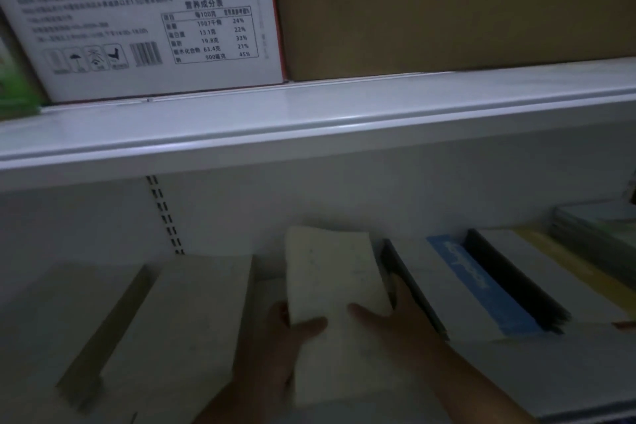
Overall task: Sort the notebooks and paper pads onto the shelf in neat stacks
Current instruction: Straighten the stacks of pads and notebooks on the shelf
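The white upper shelf (309, 120) is running across from 9 to 3 o'clock and is carrying a white printed box (144, 17) at 11 o'clock, which is standing against a brown carton (447, 7) at 1 o'clock. The lower shelf (270, 289) is holding a beige pad (86, 313) and a pale pad (192, 313) side by side at 7 o'clock. A white middle pad (330, 272) is sitting at 6 o'clock, a blue-and-white notebook (457, 286) and a black-edged notebook (537, 268) are lying at 4 o'clock, and a blurred greenish stack (599, 227) is lying at 3 o'clock.
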A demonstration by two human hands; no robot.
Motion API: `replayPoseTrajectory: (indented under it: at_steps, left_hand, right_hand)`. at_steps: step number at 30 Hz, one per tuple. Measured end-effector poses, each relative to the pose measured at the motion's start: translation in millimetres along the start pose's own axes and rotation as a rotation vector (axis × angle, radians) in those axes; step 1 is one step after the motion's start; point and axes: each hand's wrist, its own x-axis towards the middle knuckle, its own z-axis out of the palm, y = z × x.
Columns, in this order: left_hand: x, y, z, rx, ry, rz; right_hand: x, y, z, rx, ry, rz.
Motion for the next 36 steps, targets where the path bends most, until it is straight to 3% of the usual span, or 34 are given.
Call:
replayPoseTrajectory:
  at_steps: [5,11,16,21,26,36]
  left_hand:
    - [-35,-2,-9,0.001,-0.023,0.422]
    - [-21,-7,-14,0.026,0.063,0.442]
    - [-9,-15,-14,0.01,0.158,0.463]
    - [-9,7,-12,0.002,0.05,0.539]
    - [-5,11,-3,0.0,0.166,0.618]
    - [-7,-10,0,0.331,0.473,0.87]
  right_hand:
    - [-7,-28,-7,0.124,-0.094,-0.21]
    - [-13,-19,8,0.179,-0.021,-0.386]
    - [-11,0,15,0.195,0.009,-0.333]
    - [-9,-11,7,0.193,-0.064,-0.308]
    - [-6,-14,8,0.13,-0.014,-0.342]
    - [-11,7,17,-0.007,0.052,-0.198]
